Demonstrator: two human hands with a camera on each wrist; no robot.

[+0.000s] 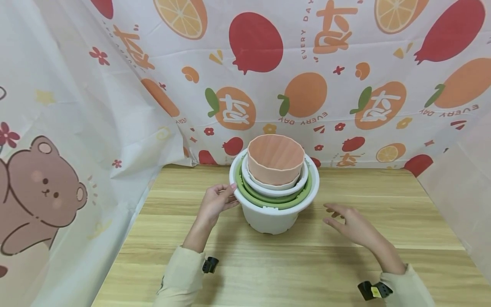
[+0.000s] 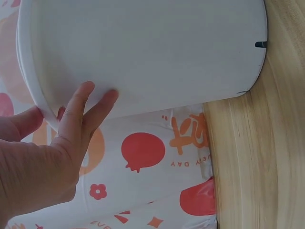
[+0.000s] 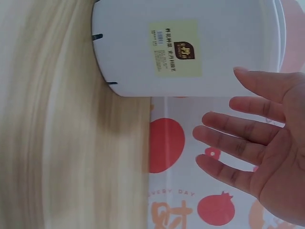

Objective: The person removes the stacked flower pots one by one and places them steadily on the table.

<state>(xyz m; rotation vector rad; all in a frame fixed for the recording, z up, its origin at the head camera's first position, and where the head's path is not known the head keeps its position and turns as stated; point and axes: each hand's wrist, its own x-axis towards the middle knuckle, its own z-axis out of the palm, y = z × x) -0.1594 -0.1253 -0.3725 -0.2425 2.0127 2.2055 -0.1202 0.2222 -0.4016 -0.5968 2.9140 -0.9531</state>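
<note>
A large white flower pot [image 1: 268,219] stands upright on the table with smaller pots nested in it. Inside it sit a green pot [image 1: 268,202], a white pot [image 1: 274,191] and, topmost, a pink fluted pot [image 1: 275,160] with a pale rim showing beneath it. My left hand [image 1: 218,200] grips the large pot's rim at its left, thumb on the rim and fingers under it against the outer wall. Off to the pot's right, my right hand [image 1: 350,224] hovers with fingers extended, apart from it. A yellow label [image 3: 176,48] shows on the pot's side in the right wrist view.
The wooden table [image 1: 268,273] runs back to a fruit-printed cloth [image 1: 268,98] hanging just behind the pots. Another cloth with a printed bear [image 1: 46,187] hangs along the left side. Pale sheeting [image 1: 464,170] borders the right edge.
</note>
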